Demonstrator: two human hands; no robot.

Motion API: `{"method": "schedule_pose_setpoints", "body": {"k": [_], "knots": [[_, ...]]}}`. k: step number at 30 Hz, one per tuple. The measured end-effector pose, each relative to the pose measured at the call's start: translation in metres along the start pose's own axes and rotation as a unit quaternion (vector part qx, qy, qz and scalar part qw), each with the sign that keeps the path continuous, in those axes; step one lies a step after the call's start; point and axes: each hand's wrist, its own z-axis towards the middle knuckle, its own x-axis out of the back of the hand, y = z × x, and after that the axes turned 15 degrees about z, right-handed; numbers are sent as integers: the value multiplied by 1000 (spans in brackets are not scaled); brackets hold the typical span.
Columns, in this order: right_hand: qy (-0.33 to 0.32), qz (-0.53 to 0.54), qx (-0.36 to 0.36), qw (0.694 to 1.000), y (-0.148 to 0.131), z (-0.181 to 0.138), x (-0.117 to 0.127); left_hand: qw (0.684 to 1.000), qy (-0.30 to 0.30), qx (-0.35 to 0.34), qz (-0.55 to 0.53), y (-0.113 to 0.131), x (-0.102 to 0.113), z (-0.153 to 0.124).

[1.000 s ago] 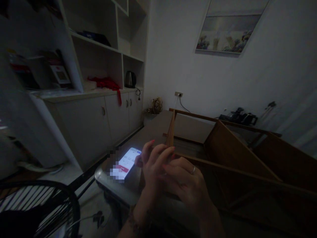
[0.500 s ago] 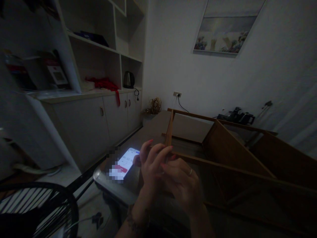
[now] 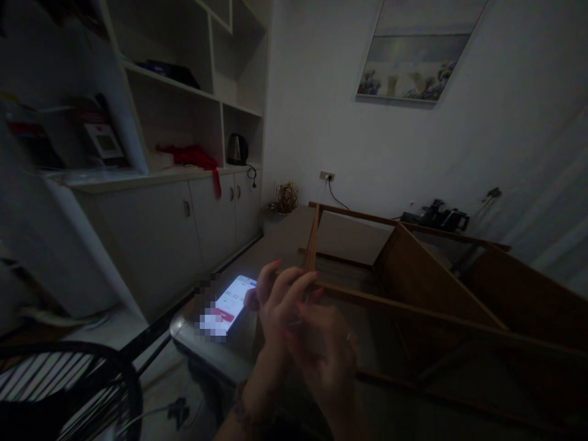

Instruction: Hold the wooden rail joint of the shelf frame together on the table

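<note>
Close together at the near corner of the wooden frame [image 3: 404, 288]: left hand [image 3: 280, 297] with fingers curled on its rail, right hand [image 3: 328, 349] blurred, grip unclear. Lit phone [image 3: 229, 303] flat on the counter [image 3: 206, 349], screen up for reading.
</note>
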Motion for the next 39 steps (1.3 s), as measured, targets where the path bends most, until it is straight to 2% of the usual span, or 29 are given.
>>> {"method": "schedule_pose_setpoints", "body": {"k": [6, 13, 20, 29, 32, 35, 39], "knots": [[99, -61, -10, 993, -7, -10, -15, 1000, 9, 0, -8, -1, -2, -2], [140, -121, 17, 983, -8, -18, -21, 1000, 0, 5, -4, 1, -2, -1], [120, -140, 25, 982, -6, -19, -18, 1000, -9, 8, -12, 2, 1, -1], [92, -164, 85, 979, -2, -9, -12, 1000, 0, 4, -21, 1, -2, -2], [118, -141, 59, 981, -1, -5, -14, 1000, 5, -2, -21, 0, -2, -1], [147, -121, -2, 982, -1, -2, -16, 999, -14, -7, -30, 0, 1, -2], [68, -196, -33, 978, -7, 1, -15, 999, -28, 5, -21, 1, 3, -2]]}}
